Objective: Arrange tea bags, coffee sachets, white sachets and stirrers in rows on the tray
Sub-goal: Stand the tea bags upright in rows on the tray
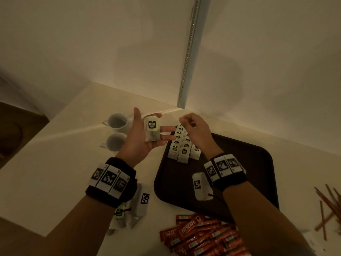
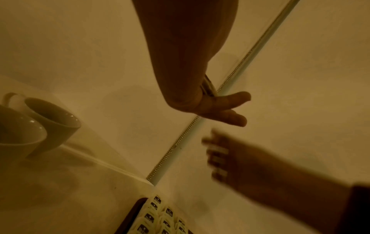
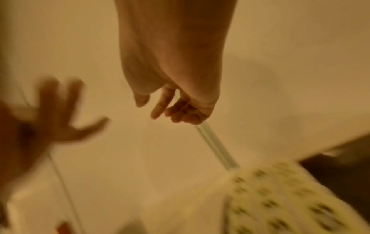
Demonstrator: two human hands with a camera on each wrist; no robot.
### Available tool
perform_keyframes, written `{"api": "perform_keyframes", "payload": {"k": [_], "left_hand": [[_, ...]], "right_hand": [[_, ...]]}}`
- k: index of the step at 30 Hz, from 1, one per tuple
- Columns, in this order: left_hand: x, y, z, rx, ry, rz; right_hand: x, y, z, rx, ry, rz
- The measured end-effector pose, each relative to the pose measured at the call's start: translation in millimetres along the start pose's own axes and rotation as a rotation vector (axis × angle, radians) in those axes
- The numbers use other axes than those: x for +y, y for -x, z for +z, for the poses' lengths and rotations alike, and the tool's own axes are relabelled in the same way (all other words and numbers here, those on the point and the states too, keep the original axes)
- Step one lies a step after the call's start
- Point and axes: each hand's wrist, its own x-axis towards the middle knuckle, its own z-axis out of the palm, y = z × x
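My left hand (image 1: 138, 134) is palm up with fingers spread straight. A tea bag (image 1: 152, 130) with a black label lies across its fingers; its edge (image 2: 208, 86) shows in the left wrist view. Just to the right, my right hand (image 1: 191, 126) hovers over the rows of tea bags (image 1: 181, 145) on the far left corner of the dark tray (image 1: 239, 154). Its fingers (image 3: 160, 109) hang loosely curled with nothing in them. Red coffee sachets (image 1: 203, 235) lie heaped in front of the tray. Brown stirrers (image 1: 328, 206) are scattered at the right.
Two white cups (image 1: 118, 122) stand on the table left of my left hand. Loose tea bags (image 1: 120, 218) lie under my left wrist. The wall with a metal corner strip (image 1: 188, 52) rises right behind the tray.
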Motion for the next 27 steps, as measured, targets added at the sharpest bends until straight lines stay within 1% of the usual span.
{"api": "perform_keyframes", "payload": {"k": [1,3,4,6,9,11,14,19,22,27], "left_hand": [[-0.7,0.1,3.2,-0.019,-0.035,-0.001],[-1.9,0.1,9.9,-0.069,-0.096,0.010],[-1.5,1.1,14.4,-0.092,-0.113,0.024],[0.5,4.0,22.0,-0.121,-0.147,0.071],[4.6,8.4,27.4,-0.115,-0.229,0.226],[5.6,11.0,26.7,-0.128,-0.272,0.332],[8.4,15.4,31.1,-0.147,-0.304,0.422],[13.2,22.3,42.1,-0.152,-0.293,0.486],[15.7,25.4,46.7,-0.142,-0.294,0.477],[14.4,29.2,49.3,-0.182,-0.269,0.446]], "right_hand": [[-22.0,2.4,-5.3,-0.062,-0.033,-0.089],[-58.3,8.5,-14.2,-0.214,0.012,-0.246],[-71.3,10.4,-18.2,-0.251,0.052,-0.317],[-88.8,11.3,-27.7,-0.259,0.092,-0.409],[-111.5,12.3,-45.7,-0.251,0.136,-0.450],[-126.4,13.9,-57.3,-0.234,0.176,-0.502],[-145.1,17.5,-68.8,-0.221,0.182,-0.566],[-163.3,24.5,-80.9,-0.191,0.204,-0.597],[-168.6,27.0,-82.7,-0.189,0.254,-0.596],[-172.1,28.8,-82.1,-0.188,0.283,-0.596]]}}
